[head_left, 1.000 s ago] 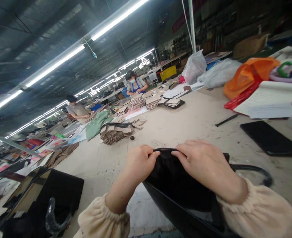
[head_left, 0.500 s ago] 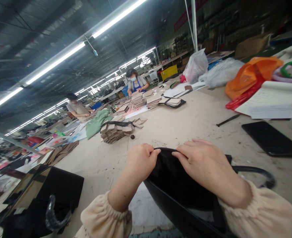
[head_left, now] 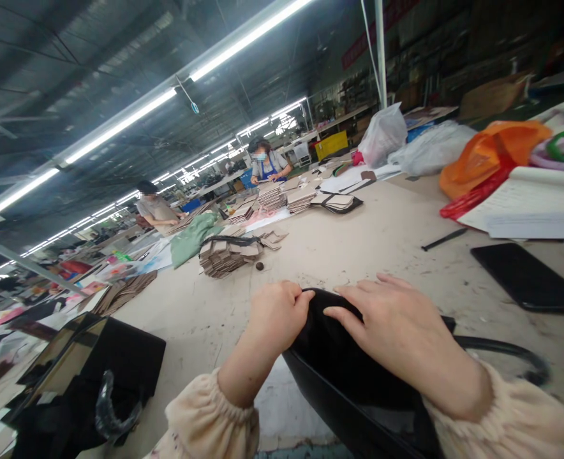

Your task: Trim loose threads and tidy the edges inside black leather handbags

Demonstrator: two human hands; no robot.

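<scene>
A black bag (head_left: 330, 395) stands open at the lower middle, its mouth facing up toward me. My left hand (head_left: 279, 315) pinches the far end of its rim between thumb and fingers. On the right part of the rim rests my right hand (head_left: 397, 325), its thumb inside the mouth and its fingers over the outer side, with the rim between them. A dark curved handle (head_left: 506, 347) lies beyond my right wrist. The bag's lower part is cut off by the frame edge.
Left, a black box-like bag (head_left: 124, 357) with a wrapped handle. Beyond, stacked brown pieces (head_left: 229, 255) and green cloth (head_left: 193, 237). Right, a phone (head_left: 531, 277), a black pen-like stick (head_left: 445, 239), a notebook (head_left: 531, 204) and an orange bag (head_left: 495, 153). Two people work farther back.
My right thumb has moved away from the rim's edge into the mouth, and the right fingers have spread somewhat. My left hand keeps its pinch. The whole view has shifted slightly.
</scene>
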